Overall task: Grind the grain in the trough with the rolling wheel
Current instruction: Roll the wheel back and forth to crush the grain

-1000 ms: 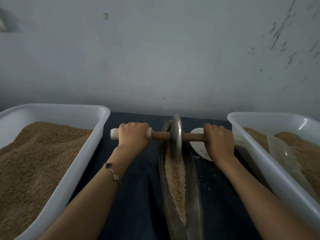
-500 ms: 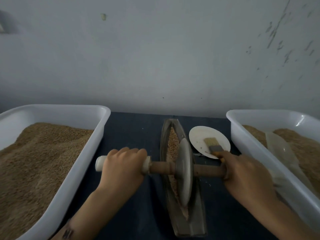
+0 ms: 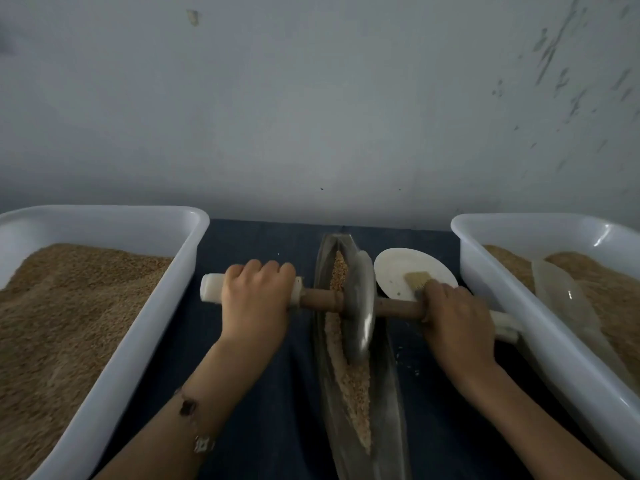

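Both hands grip the wooden axle: the left hand (image 3: 256,296) on the white end, the right hand (image 3: 457,317) just beside the right tub (image 3: 540,344). The rolling wheel (image 3: 360,306) stands in the trough (image 3: 384,386), on the grain (image 3: 353,386), in the middle of the tabletop (image 3: 249,393). If the axle tilts, the wheel may climb the trough wall and spill grain; the right knuckles may also strike the tub.

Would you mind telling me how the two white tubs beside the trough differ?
The left tub holds an unbroken heap of brown grain; the right tub has a clear plastic scoop lying on its grain. The left tub looks fuller than the right tub. Both are white, rectangular and hold grain.
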A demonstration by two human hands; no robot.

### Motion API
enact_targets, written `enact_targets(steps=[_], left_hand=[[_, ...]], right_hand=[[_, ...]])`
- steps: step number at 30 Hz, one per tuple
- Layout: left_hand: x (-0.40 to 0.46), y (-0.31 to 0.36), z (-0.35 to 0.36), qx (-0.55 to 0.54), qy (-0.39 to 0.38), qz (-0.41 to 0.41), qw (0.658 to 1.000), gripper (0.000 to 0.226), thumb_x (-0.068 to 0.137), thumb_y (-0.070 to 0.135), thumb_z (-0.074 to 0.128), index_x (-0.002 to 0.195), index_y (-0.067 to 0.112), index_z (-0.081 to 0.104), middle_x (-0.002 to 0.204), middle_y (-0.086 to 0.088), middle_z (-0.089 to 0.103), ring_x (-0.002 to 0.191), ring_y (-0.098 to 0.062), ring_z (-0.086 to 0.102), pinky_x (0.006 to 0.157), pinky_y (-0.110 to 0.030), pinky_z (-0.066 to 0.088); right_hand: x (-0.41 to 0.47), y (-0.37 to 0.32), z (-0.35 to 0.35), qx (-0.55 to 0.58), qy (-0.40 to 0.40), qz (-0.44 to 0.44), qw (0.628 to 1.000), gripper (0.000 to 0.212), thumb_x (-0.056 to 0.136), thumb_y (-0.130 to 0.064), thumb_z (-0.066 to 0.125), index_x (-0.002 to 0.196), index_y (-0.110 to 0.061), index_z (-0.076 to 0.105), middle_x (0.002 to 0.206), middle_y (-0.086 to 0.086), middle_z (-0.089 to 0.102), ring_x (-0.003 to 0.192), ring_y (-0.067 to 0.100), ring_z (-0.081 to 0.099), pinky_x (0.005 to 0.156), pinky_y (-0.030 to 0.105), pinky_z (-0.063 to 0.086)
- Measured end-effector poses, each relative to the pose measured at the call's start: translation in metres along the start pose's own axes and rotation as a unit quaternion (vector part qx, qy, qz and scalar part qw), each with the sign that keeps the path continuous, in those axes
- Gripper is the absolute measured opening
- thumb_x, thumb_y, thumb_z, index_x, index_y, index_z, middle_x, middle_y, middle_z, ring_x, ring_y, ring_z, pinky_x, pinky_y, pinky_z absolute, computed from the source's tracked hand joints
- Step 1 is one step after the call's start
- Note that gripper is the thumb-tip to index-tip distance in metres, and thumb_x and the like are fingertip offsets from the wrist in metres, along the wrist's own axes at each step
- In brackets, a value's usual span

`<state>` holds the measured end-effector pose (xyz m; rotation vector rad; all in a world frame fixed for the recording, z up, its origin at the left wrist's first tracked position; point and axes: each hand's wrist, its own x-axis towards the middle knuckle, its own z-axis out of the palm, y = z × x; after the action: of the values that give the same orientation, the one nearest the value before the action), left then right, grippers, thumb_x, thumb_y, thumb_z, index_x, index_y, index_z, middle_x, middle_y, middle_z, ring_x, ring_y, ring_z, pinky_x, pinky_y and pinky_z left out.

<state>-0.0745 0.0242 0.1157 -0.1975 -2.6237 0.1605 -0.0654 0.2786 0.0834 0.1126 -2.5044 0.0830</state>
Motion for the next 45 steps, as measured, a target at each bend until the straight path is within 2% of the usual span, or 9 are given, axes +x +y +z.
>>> enact_targets(steps=[5,10,16,24,27,30,35,38,45], left_hand=[[0.037,-0.005,0.018,-0.009,-0.041,-0.040,0.998,0.021,0.083,0.026,0.059,0.079,0.025,0.039,0.086,0.006,0.058,0.074,-0.013,0.041,0.071,-0.029,0.029],[0.044,-0.014,0.031,-0.073,-0.111,-0.070,0.989,0.011,0.085,0.022,0.056,0.082,0.024,0.046,0.080,0.005,0.053,0.073,-0.015,0.044,0.072,-0.031,0.033],[0.015,-0.016,0.019,-0.043,-0.068,0.004,0.997,0.019,0.085,0.028,0.055,0.079,0.025,0.037,0.074,0.009,0.045,0.067,-0.011,0.041,0.066,-0.028,0.031],[-0.032,-0.002,-0.026,-0.098,-0.204,0.090,0.970,0.030,0.082,0.035,0.055,0.066,0.030,0.029,0.066,0.012,0.040,0.055,-0.004,0.036,0.049,-0.022,0.024],[-0.036,0.002,-0.035,-0.115,-0.221,0.114,0.962,0.029,0.080,0.037,0.054,0.066,0.032,0.029,0.066,0.012,0.040,0.055,-0.003,0.035,0.048,-0.020,0.024],[-0.028,0.003,-0.030,-0.113,-0.206,0.116,0.965,0.025,0.079,0.038,0.053,0.069,0.033,0.030,0.065,0.012,0.041,0.055,-0.003,0.036,0.049,-0.021,0.024],[0.009,0.001,0.003,-0.114,-0.145,0.094,0.978,0.018,0.081,0.037,0.052,0.079,0.032,0.035,0.067,0.012,0.043,0.065,-0.012,0.049,0.058,-0.028,0.032],[0.034,0.003,0.022,-0.094,-0.068,0.055,0.992,0.016,0.083,0.031,0.053,0.082,0.027,0.037,0.074,0.010,0.050,0.071,-0.015,0.053,0.060,-0.029,0.030],[0.071,0.001,0.035,-0.035,0.006,0.047,0.998,0.015,0.076,0.023,0.060,0.084,0.022,0.048,0.089,0.003,0.062,0.090,-0.021,0.052,0.068,-0.029,0.025]], right_hand=[[0.051,-0.002,0.018,-0.052,-0.019,0.006,0.998,0.026,0.077,0.001,0.058,0.070,-0.015,0.040,0.066,0.007,0.054,0.062,0.028,0.050,0.053,0.034,0.028],[0.073,-0.011,0.016,-0.101,-0.009,-0.015,0.995,0.018,0.078,0.002,0.061,0.074,-0.011,0.049,0.065,0.008,0.054,0.062,0.026,0.049,0.056,0.033,0.030],[0.046,-0.005,-0.010,-0.087,-0.035,-0.094,0.991,0.022,0.071,0.003,0.067,0.068,-0.012,0.051,0.059,0.006,0.055,0.052,0.021,0.041,0.051,0.031,0.030],[-0.003,-0.018,-0.072,-0.015,-0.109,-0.205,0.973,0.038,0.043,-0.009,0.083,0.074,-0.018,0.062,0.057,0.001,0.060,0.048,0.021,0.057,0.036,0.031,0.042],[-0.005,-0.024,-0.076,-0.008,-0.170,-0.198,0.965,0.029,0.058,-0.020,0.077,0.080,-0.023,0.059,0.066,-0.003,0.062,0.059,0.017,0.060,0.044,0.026,0.044],[0.003,-0.021,-0.061,-0.011,-0.212,-0.168,0.963,0.023,0.074,-0.032,0.064,0.084,-0.035,0.044,0.063,-0.012,0.046,0.060,0.008,0.046,0.047,0.017,0.018],[0.033,-0.019,-0.019,-0.058,-0.139,-0.125,0.981,0.032,0.067,-0.029,0.068,0.075,-0.029,0.036,0.055,-0.008,0.039,0.052,0.016,0.035,0.046,0.022,0.008],[0.060,-0.020,0.006,-0.067,-0.073,-0.107,0.989,0.026,0.070,-0.024,0.072,0.088,-0.017,0.054,0.070,0.001,0.062,0.058,0.021,0.050,0.051,0.025,0.024],[0.085,-0.016,0.031,-0.043,-0.003,-0.058,0.997,0.028,0.071,0.006,0.064,0.097,-0.005,0.059,0.072,0.010,0.060,0.064,0.029,0.053,0.056,0.031,0.026]])
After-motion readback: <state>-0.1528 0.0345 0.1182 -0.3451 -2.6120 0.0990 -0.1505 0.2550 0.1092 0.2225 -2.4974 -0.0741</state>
